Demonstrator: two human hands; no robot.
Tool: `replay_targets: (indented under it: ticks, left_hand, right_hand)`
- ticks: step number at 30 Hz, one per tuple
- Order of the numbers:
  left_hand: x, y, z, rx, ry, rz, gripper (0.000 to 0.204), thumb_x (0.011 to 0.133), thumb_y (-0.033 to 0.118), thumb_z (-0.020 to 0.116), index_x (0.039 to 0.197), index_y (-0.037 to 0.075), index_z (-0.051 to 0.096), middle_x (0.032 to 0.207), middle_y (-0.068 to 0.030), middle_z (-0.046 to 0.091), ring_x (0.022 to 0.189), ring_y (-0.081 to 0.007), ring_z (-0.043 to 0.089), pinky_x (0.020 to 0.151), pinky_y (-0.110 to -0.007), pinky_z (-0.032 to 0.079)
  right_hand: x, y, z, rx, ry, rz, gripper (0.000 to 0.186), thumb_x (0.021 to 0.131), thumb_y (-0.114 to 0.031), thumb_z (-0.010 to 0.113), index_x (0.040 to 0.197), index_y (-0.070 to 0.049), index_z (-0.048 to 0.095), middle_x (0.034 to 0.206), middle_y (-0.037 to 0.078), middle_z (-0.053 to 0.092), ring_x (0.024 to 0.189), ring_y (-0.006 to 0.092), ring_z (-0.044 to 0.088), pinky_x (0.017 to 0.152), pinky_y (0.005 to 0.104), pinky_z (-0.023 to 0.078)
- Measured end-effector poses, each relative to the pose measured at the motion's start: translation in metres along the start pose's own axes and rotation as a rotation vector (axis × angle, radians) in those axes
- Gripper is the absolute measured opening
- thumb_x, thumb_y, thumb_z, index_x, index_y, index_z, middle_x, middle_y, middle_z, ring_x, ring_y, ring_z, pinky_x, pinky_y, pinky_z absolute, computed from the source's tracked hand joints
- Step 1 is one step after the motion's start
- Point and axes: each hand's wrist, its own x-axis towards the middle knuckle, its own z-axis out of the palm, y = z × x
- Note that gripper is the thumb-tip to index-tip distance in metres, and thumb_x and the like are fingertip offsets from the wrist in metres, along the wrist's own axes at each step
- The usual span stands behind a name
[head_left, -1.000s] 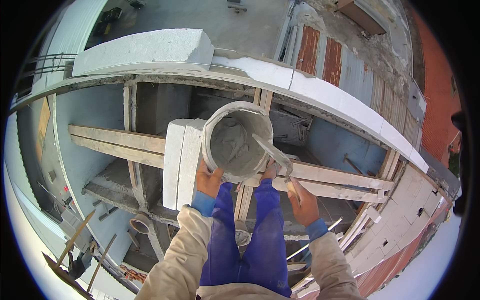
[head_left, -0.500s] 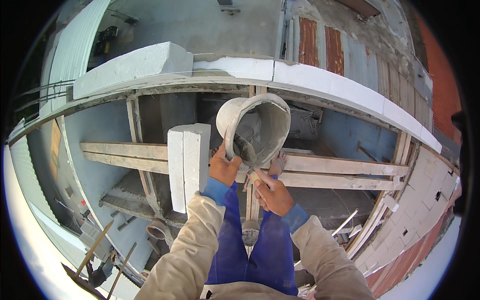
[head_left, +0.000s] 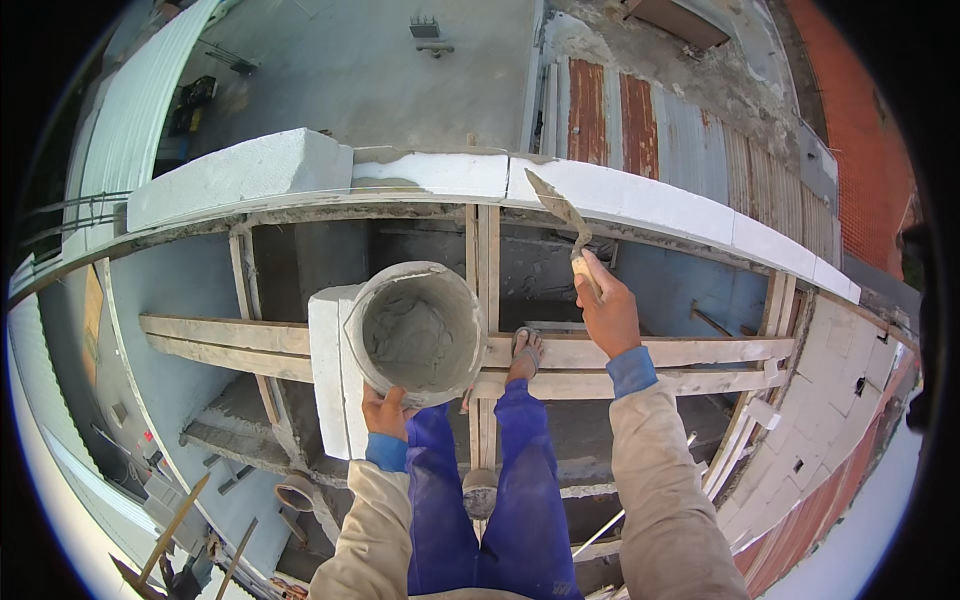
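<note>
My left hand (head_left: 389, 412) is closed on the near rim of a bucket (head_left: 470, 350) caked with grey mortar. Wet mortar (head_left: 410, 335) lies inside it, and the bucket's mouth faces up toward me. In my right hand (head_left: 608, 308) is the wooden handle of a pointed trowel (head_left: 560, 205), held out to the right of the bucket with its blade toward the wall. Past the blade runs a curved course of white blocks (head_left: 640, 205), with a smear of grey mortar on the top at its left part. A pair of white blocks (head_left: 332, 400) stands partly hidden behind the bucket.
My sandalled foot (head_left: 527, 350) rests on wooden planks (head_left: 640, 350) laid across the open frame, with a deep drop below. A larger white block (head_left: 240, 180) sits on the wall at left. Another bucket (head_left: 295, 492) is lower left. Rusty roofing sheets (head_left: 640, 125) lie beyond the wall.
The bucket has moved left and toward me and tipped more upright. My right hand has drawn the trowel out of it and swung it right and forward toward the wall.
</note>
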Motion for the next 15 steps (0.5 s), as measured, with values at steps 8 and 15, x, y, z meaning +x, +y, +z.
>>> replay_targets:
  ticks: [8,15]
  left_hand:
    - [-0.023,-0.017,-0.038,0.098,0.075,-0.114,0.072,0.084,0.000,0.061,0.153,0.007,0.042,0.133,-0.0158,0.062,0.109,-0.0306,0.069,0.080,-0.044,0.066]
    - [-0.036,-0.029,-0.037,-0.011,-0.031,-0.061,0.071,0.086,0.000,0.060,0.153,0.005,0.040,0.130,-0.0165,0.063,0.106,-0.0292,0.071,0.076,-0.040,0.067]
  right_hand:
    - [0.072,-0.058,0.033,-0.643,0.034,-0.073,0.043,0.104,-0.028,0.054,0.145,-0.018,0.059,0.101,0.020,0.074,0.099,0.0395,0.073,0.087,0.0512,0.058]
    - [0.116,-0.015,0.003,-0.828,0.045,0.165,0.038,0.104,-0.019,0.048,0.138,-0.011,0.061,0.119,0.021,0.073,0.110,0.0377,0.072,0.093,0.0483,0.059]
